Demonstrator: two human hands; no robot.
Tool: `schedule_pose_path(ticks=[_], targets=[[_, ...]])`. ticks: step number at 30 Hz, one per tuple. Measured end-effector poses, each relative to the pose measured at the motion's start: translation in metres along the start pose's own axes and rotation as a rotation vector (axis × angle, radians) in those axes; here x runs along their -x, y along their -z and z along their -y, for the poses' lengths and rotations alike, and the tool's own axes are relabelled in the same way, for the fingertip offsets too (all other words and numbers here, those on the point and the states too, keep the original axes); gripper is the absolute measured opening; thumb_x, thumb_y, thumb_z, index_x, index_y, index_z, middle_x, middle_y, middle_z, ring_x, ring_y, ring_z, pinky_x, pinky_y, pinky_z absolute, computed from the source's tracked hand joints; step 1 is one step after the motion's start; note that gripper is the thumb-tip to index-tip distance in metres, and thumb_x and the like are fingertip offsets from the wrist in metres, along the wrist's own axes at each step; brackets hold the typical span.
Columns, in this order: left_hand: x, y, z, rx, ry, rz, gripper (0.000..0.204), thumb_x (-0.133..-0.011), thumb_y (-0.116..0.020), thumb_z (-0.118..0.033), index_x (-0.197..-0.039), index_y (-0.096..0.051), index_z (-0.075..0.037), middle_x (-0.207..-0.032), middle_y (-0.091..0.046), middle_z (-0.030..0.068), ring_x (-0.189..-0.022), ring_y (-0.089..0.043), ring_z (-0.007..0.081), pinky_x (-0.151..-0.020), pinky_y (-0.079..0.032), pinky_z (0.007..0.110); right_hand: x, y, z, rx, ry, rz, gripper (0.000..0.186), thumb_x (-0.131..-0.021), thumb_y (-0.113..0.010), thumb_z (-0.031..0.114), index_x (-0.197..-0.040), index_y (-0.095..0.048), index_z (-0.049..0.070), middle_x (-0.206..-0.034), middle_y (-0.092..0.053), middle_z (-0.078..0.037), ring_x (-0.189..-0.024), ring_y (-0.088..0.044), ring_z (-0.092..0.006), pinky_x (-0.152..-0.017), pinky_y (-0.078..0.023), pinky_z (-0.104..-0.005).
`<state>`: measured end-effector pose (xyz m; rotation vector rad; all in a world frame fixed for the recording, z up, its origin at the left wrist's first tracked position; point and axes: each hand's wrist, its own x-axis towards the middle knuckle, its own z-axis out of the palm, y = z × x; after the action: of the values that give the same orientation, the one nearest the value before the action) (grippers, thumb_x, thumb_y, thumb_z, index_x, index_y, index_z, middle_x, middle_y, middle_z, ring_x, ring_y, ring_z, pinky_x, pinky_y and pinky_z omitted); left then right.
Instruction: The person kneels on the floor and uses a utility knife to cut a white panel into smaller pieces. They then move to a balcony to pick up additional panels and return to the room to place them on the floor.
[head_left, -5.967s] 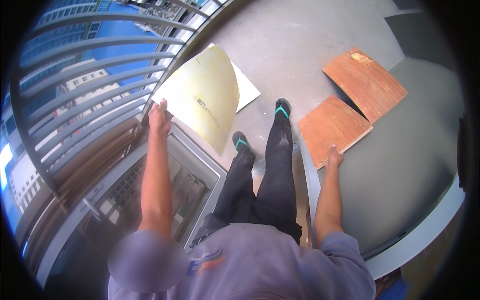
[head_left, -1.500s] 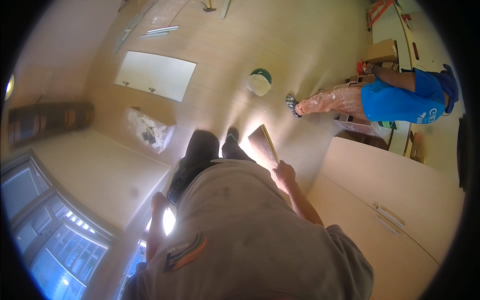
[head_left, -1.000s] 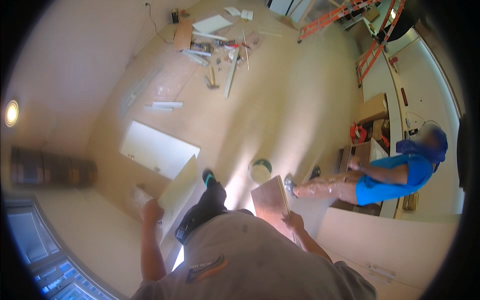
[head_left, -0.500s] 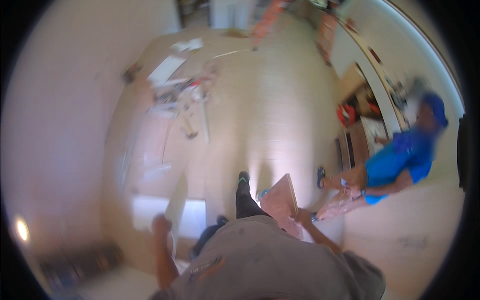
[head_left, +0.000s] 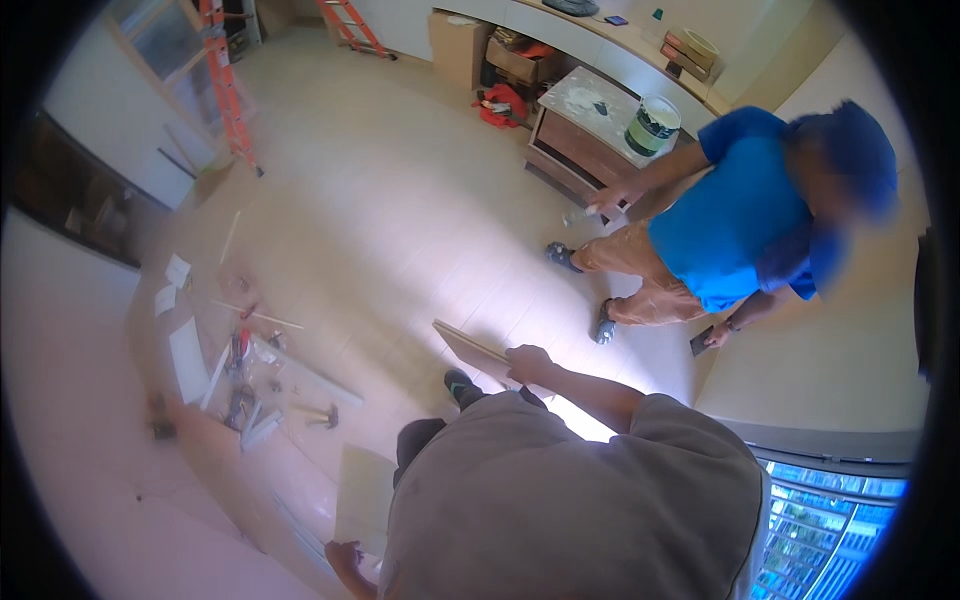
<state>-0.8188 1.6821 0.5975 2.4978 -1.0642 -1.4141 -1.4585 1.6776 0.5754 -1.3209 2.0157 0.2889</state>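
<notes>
My right hand (head_left: 530, 364) is closed round the edge of a wooden board (head_left: 468, 348), which is seen almost edge-on in front of my body. Low on my left side, my left hand (head_left: 344, 556) grips the near corner of a thin pale panel (head_left: 362, 492). Part of that panel is hidden behind my grey shirt. My dark shoe (head_left: 460, 388) shows on the floor just under the wooden board.
Close on my right stands a person in a blue shirt (head_left: 735, 215), with a flat tool in one hand. Beyond are a dusty cabinet (head_left: 580, 100) with a paint bucket (head_left: 653, 126). A hammer (head_left: 325, 417) and several strips lie left. An orange ladder (head_left: 228, 100) stands far left.
My view has swung to the right, bringing in the window and the paint bucket. The wooden board has tipped from showing its face to nearly edge-on. The person's arms have spread apart.
</notes>
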Motion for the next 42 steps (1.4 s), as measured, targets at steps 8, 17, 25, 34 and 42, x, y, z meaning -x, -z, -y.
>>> schedule_pose_path(ticks=[8,17,25,34,42], targets=[[-0.107,0.001,-0.118,-0.187,-0.115,-0.014,0.015,-0.074,-0.075,0.009,-0.082,-0.063,0.011,-0.062,-0.064,0.0178,-0.045,-0.062,0.025,-0.035,-0.045,0.037,-0.046,0.041,-0.022,-0.046,-0.121,-0.048,0.038,-0.089,-0.066,0.033,-0.119,-0.066,0.009,-0.111,-0.073,-0.017,-0.109,-0.069,-0.0358,-0.092,-0.055,-0.0499],[-0.261,0.057,-0.337,-0.462,-0.165,-0.021,0.029,-0.074,-0.082,-0.022,-0.082,-0.075,0.005,-0.074,-0.074,0.0175,-0.066,-0.074,0.0303,-0.069,-0.06,0.042,-0.132,0.096,0.032,-0.044,-0.36,0.009,0.046,-0.081,-0.071,0.032,-0.12,-0.067,0.007,-0.114,-0.073,-0.02,-0.11,-0.07,-0.0371,-0.096,-0.055,-0.0494],[-0.378,0.132,-0.403,-0.786,-0.425,-0.158,0.042,-0.084,-0.068,-0.03,-0.115,-0.071,-0.002,-0.117,-0.07,0.0236,-0.108,-0.067,0.0403,-0.094,-0.054,0.049,-0.204,0.101,0.062,-0.117,-0.306,-0.067,0.049,-0.081,-0.075,0.038,-0.118,-0.07,0.007,-0.113,-0.074,-0.019,-0.108,-0.07,-0.037,-0.093,-0.057,-0.0473],[-0.372,0.155,-0.547,-0.576,-0.287,-0.344,0.023,-0.082,-0.067,-0.018,-0.099,-0.072,-0.003,-0.103,-0.072,0.0221,-0.101,-0.07,0.0397,-0.09,-0.055,0.049,-0.333,0.191,0.079,-0.149,-0.242,-0.096,0.047,-0.081,-0.074,0.043,-0.11,-0.07,0.006,-0.105,-0.074,-0.021,-0.1,-0.071,-0.0422,-0.086,-0.057,-0.0489],[-0.376,0.132,-0.631,-0.44,0.029,-0.344,0.027,-0.077,-0.064,-0.01,-0.102,-0.073,-0.002,-0.107,-0.072,0.0241,-0.104,-0.069,0.0416,-0.091,-0.056,0.05,-0.522,0.367,0.095,0.042,-0.013,-0.06,0.046,-0.081,-0.074,0.042,-0.106,-0.069,0.004,-0.102,-0.074,-0.023,-0.099,-0.07,-0.0444,-0.083,-0.056,-0.0514]])
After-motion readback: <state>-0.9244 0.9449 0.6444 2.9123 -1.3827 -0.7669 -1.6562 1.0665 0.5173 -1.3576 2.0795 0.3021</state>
